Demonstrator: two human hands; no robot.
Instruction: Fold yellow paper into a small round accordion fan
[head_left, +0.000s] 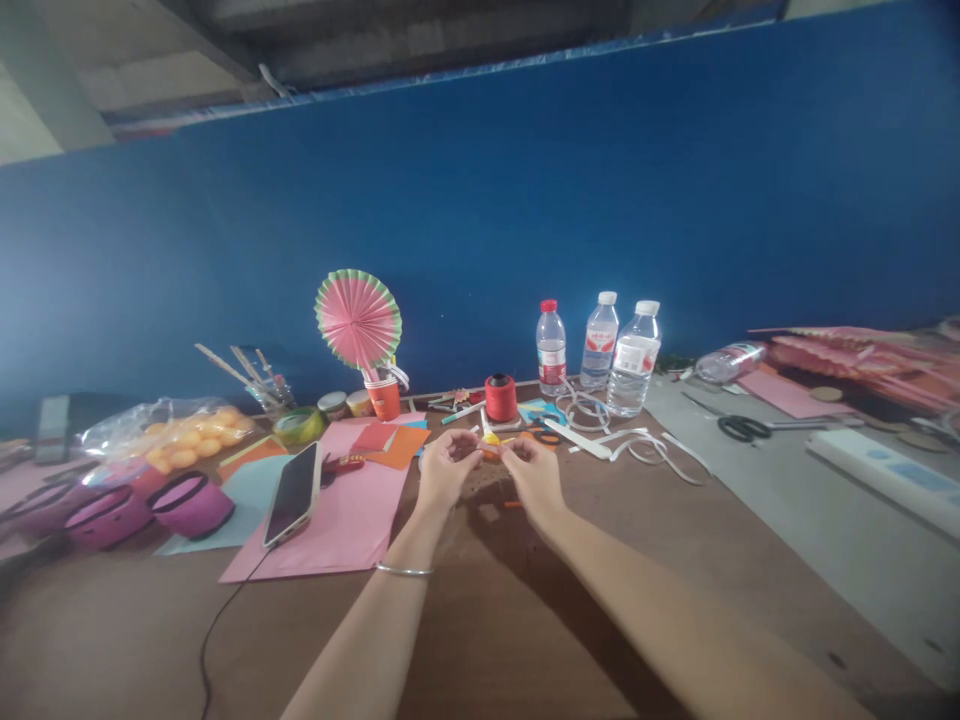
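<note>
My left hand (448, 466) and my right hand (534, 476) meet above the brown table, their fingertips pinched close together. Between them is a small yellow and orange piece (491, 441), perhaps folded paper; its exact shape is too small to tell. Both hands are closed on it, one at each side. Just behind the fingers stands a spool of red thread (501, 398). Dark-handled scissors (546, 437) lie partly hidden beyond my right hand. A small orange strip (513, 504) rests on the table below the hands.
To the left are a phone (294, 492) on pink paper (360, 520), purple rings (192, 505), a bag of yellow balls (184, 440) and a paper fan (358, 318) in a cup (384, 398). Water bottles (635, 360), white strips (660, 455), scissors (744, 428) and a power strip (892, 480) lie rightward.
</note>
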